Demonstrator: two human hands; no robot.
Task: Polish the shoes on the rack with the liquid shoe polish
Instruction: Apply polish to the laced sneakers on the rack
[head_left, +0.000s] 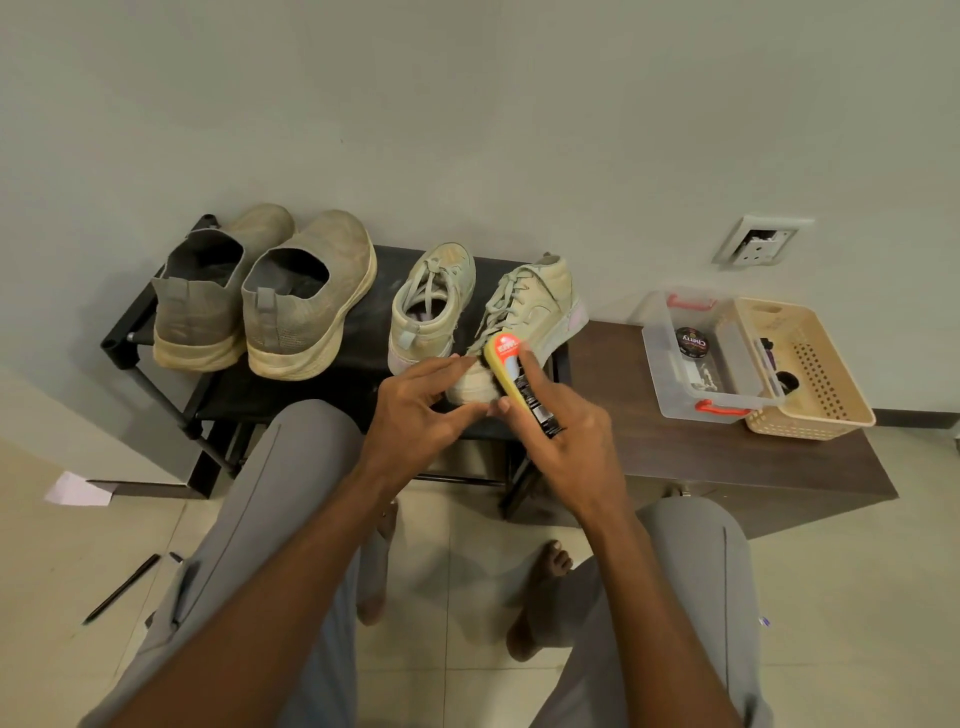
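Yellow and black, that's the liquid shoe polish bottle (519, 382), gripped in the right hand (563, 441) with the fingers curled round its lower half, so the bottom of the label is covered and what print shows is too small to read. Its red-capped end points up and away, right against the lace side of the cream sneaker (524, 322), which sits tilted on the black rack (363, 384). The left hand (415, 410) is just left of the bottle, fingers straight, fingertips touching the sneaker's toe, so the toe is mostly hidden and I can't tell where polish has landed. Just beyond the left hand stands the matching sneaker (431, 306), upright and close beside the first. Further left is a pair of grey knit slip-ons (260, 296), heels toward the camera, hanging over the rack's near edge. Right of the right hand there's bare room on a brown bench (675, 457), then a clear tub (711, 358) touching a beige basket (810, 374) near the far end; the tub holds a round tin, the rest is murky.
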